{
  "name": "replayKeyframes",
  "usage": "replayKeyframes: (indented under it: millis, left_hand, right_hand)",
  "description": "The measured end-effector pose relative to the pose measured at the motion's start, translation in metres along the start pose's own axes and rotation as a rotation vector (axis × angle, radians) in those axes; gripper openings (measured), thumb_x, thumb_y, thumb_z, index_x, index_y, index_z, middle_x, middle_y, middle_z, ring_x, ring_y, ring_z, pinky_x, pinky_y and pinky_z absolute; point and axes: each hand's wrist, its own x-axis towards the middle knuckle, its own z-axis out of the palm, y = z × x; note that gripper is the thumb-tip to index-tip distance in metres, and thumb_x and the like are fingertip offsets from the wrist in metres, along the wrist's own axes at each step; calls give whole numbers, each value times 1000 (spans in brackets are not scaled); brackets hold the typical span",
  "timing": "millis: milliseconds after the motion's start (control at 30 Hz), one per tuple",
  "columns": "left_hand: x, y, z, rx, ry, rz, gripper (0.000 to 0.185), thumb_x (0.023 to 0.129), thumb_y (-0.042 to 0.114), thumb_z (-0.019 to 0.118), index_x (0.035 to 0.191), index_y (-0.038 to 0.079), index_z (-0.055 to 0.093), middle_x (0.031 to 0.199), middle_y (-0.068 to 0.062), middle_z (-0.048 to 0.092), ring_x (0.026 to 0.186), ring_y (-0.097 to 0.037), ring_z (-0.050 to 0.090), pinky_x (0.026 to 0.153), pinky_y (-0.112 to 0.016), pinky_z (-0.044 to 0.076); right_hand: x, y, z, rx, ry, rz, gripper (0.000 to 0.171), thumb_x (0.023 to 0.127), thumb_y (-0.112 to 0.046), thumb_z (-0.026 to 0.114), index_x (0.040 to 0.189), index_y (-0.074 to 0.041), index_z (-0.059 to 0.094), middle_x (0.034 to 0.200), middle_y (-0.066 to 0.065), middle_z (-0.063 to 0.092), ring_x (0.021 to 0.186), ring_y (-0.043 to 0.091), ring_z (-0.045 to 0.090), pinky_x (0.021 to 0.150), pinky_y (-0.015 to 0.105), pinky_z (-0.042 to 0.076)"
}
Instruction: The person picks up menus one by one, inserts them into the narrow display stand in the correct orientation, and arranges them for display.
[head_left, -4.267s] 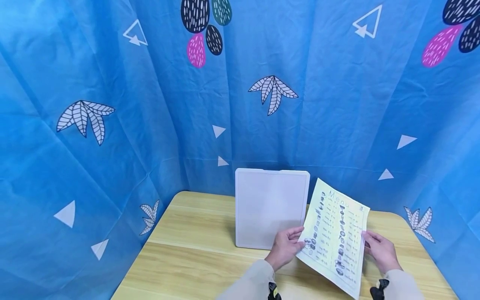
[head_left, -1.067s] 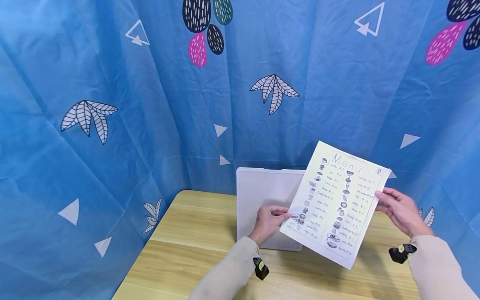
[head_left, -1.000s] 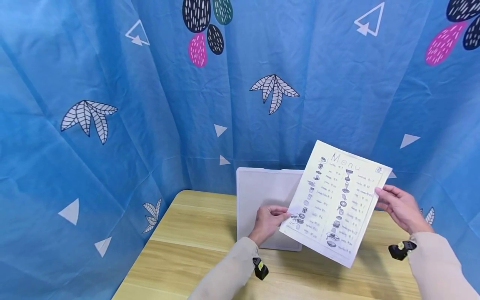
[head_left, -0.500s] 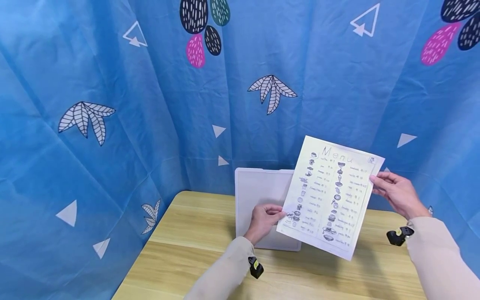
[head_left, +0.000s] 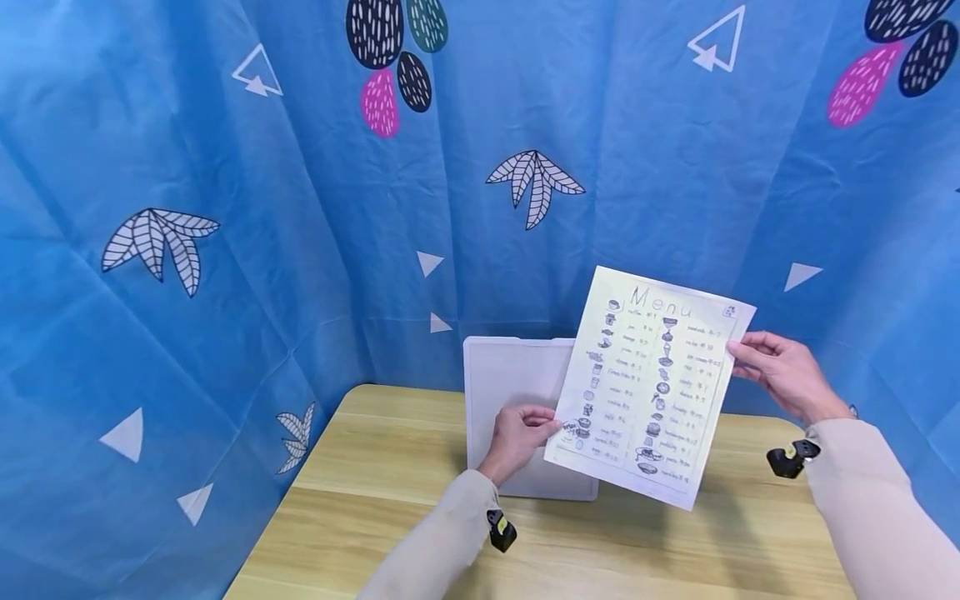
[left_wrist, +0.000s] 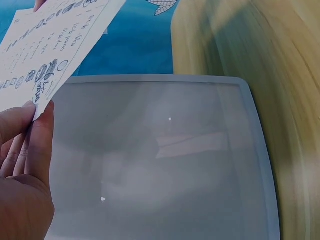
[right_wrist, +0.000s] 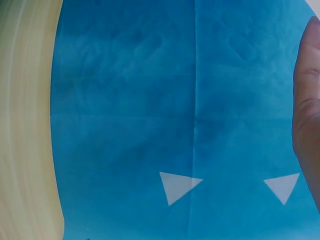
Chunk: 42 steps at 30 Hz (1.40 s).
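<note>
A paper menu (head_left: 637, 383), hand-lettered with small food drawings in two columns, is held up tilted above the table. My left hand (head_left: 517, 437) pinches its lower left corner between thumb and fingers; the left wrist view shows this hand (left_wrist: 27, 155) at the corner of the sheet (left_wrist: 55, 45). At the upper right edge my right hand (head_left: 783, 375) pinches the paper with the thumb in front. Only part of that hand (right_wrist: 309, 100) enters the right wrist view. Behind the menu and left hand stands a white framed board (head_left: 517, 375), its right part hidden by the sheet.
The wooden table (head_left: 360, 483) carries the board near its back edge. A blue patterned curtain (head_left: 525, 275) hangs behind and along the sides. Shadows of the hands and paper fall on the table at the right.
Both hands have lifted the menu from low over the table and spread apart, the right hand shifting up its edge. Lately the sheet drifts slightly left and up and stands straighter; the board stays put.
</note>
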Motion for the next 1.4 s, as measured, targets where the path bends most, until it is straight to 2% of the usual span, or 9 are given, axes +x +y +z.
replayKeyframes:
  millis: [400, 700, 967, 1200, 1400]
  left_hand:
    - [2, 8, -5, 14, 9, 11, 13, 83, 5, 80, 95, 0, 76, 83, -8, 75, 75, -15, 72, 66, -26, 59]
    - [9, 18, -16, 40, 19, -2, 14, 84, 6, 80, 97, 1, 76, 85, -7, 75, 76, -15, 72, 67, -27, 60]
    - [12, 26, -24, 81, 21, 14, 13, 88, 10, 78, 99, 3, 77, 87, -5, 74, 77, -15, 72, 68, -26, 59]
    - [16, 32, -31, 133, 15, 36, 13, 90, 13, 76, 101, 6, 78, 88, -4, 74, 77, -14, 71, 70, -27, 59]
    - [23, 42, -37, 155, 9, 40, 13, 91, 14, 75, 101, 6, 78, 89, -4, 74, 78, -15, 72, 72, -28, 59]
  right_hand:
    - [5, -14, 4, 15, -48, -20, 6, 97, -7, 65, 95, -6, 71, 93, 0, 75, 80, 13, 71, 71, 26, 59]
    - [10, -32, 8, -92, -65, -32, 6, 96, -9, 67, 98, -5, 71, 96, -3, 73, 83, 12, 71, 73, 24, 59]
    - [15, -40, 10, -156, -67, -29, 9, 96, -12, 67, 102, -6, 70, 98, -4, 72, 84, 12, 71, 74, 25, 59]
    - [18, -47, 14, -282, -57, -32, 15, 98, -18, 66, 107, -6, 69, 98, -9, 72, 85, 9, 71, 75, 22, 58]
    - [21, -55, 18, -286, -40, -35, 11, 97, -19, 67, 103, -10, 70, 97, -9, 71, 85, 10, 71, 75, 23, 58]
